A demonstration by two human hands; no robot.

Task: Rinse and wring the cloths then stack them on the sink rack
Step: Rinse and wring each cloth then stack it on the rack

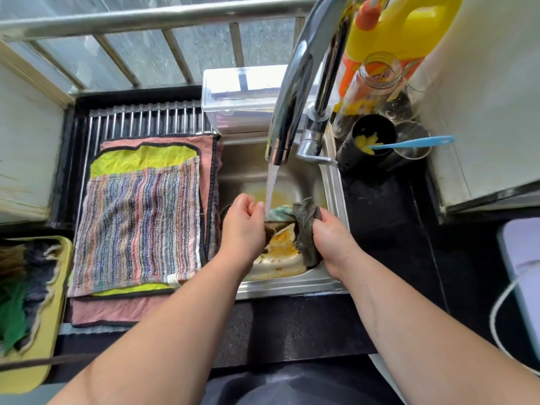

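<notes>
Nearest the viewer, two bare forearms reach over the dark counter (292, 325) into the steel sink (333, 182). The right hand (328, 238) is closed around a bunched grey cloth (306, 229), held just right of the running water (271, 188); the left hand (242, 223) is loosely curled at the stream, and whether it grips anything cannot be told. A teal cloth (279, 212) lies in the basin beyond. To the left, on the sink rack (146, 121), a striped cloth (137, 226) lies atop a green cloth (140, 159) and a pink cloth (117, 311). Judgement: the cloth should go fully under the flow, then be twisted with both hands over the basin. Farther right stands a yellow bottle (409, 24); its label is unreadable.
</notes>
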